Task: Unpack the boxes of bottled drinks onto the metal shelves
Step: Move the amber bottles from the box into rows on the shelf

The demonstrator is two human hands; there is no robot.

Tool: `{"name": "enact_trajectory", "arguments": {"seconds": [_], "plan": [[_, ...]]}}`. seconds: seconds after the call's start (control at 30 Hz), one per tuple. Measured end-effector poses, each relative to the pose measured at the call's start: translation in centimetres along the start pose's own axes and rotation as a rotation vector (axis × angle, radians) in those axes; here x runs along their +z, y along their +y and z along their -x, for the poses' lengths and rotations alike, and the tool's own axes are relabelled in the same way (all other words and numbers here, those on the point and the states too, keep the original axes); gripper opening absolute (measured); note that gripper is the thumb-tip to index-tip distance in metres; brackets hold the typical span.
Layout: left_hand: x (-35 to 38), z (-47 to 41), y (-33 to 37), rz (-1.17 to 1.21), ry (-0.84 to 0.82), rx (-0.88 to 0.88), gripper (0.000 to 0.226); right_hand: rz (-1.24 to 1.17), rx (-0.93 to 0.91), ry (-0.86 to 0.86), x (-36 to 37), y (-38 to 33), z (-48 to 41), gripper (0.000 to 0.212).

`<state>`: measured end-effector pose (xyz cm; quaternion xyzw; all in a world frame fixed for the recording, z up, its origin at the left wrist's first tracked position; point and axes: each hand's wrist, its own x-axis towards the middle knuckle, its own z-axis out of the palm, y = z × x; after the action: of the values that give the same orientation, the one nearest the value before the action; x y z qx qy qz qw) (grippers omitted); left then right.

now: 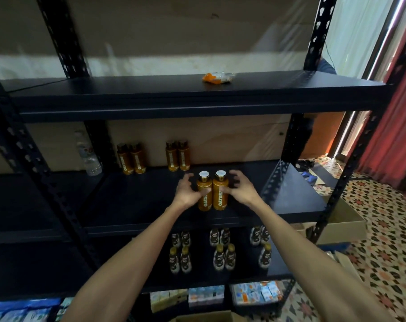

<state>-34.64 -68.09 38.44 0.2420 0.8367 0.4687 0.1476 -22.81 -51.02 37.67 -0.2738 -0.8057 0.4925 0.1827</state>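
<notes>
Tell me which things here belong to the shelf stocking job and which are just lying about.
Job: two orange bottles between left hand and right hand, orange pairs behind, dark bottles below, cardboard box, metal shelves.
Lying about: orange wrapper, clear water bottle.
</notes>
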Motion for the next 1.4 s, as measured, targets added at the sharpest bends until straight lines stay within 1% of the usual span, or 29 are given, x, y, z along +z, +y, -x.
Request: {"name": "enact_trajectory", "arguments": {"seconds": [0.03,0.1,0.17,0.23,0.3,0.53,0.63,0.73,0.8,0.97,1.03,1.1,1.2,1.3,1.37,1.4], "plan": [[0.5,0.2,-0.3,0.022,-0.010,-0.021,0.085,0.002,0.021,-0.013,0.4,0.5,0.3,0.084],[1.8,0.4,-0.4,0.049,-0.001,-0.028,0.070,-0.004,0.041,-0.035,1.3,1.3,0.7,0.079],[3.0,0.2,-0.5,0.070,0.085,-0.017,0.057,-0.031,0.025,-0.008,2.2,1.9,0.9,0.067],[4.2,-0.2,-0.5,0.090,0.142,-0.018,0.051,-0.044,-0.004,0.040,2.6,2.3,0.8,0.057],[5.1,-0.7,-0.3,0.109,0.159,-0.025,0.048,-0.059,-0.015,0.063,2.6,3.0,0.3,0.053],[7.9,-3.9,-0.3,0.130,0.266,0.042,0.048,-0.084,-0.090,0.140,2.5,5.7,-3.9,0.052],[9.2,-7.1,0.0,0.151,0.273,0.072,0.049,-0.097,-0.123,0.166,1.8,6.5,-7.0,0.053],[10.2,-10.8,0.3,0.148,0.266,0.092,0.058,-0.123,-0.130,0.185,1.4,7.7,-10.5,0.053],[10.8,-12.9,0.2,0.151,0.265,0.115,0.060,-0.130,-0.163,0.202,1.1,8.5,-12.6,0.053],[12.0,-17.6,0.7,0.144,0.244,0.105,0.044,-0.144,-0.187,0.224,0.7,9.6,-17.5,0.042],[12.5,-19.4,0.8,0.159,0.247,0.104,0.046,-0.138,-0.181,0.232,0.6,9.9,-19.5,0.040],[12.9,-21.0,0.9,0.160,0.259,0.117,0.051,-0.117,-0.164,0.244,0.5,10.1,-21.1,0.042],[13.4,-22.9,1.4,0.161,0.266,0.136,0.043,-0.091,-0.220,0.259,0.3,10.2,-23.3,0.043],[13.9,-24.7,1.3,0.169,0.308,0.197,0.042,-0.106,-0.279,0.262,0.3,10.3,-24.8,0.045],[14.1,-25.4,1.4,0.179,0.301,0.207,0.040,-0.134,-0.335,0.270,0.2,10.4,-25.6,0.050],[14.2,-25.8,1.5,0.180,0.287,0.203,0.041,-0.161,-0.335,0.268,0.2,10.5,-26.0,0.050]]}}
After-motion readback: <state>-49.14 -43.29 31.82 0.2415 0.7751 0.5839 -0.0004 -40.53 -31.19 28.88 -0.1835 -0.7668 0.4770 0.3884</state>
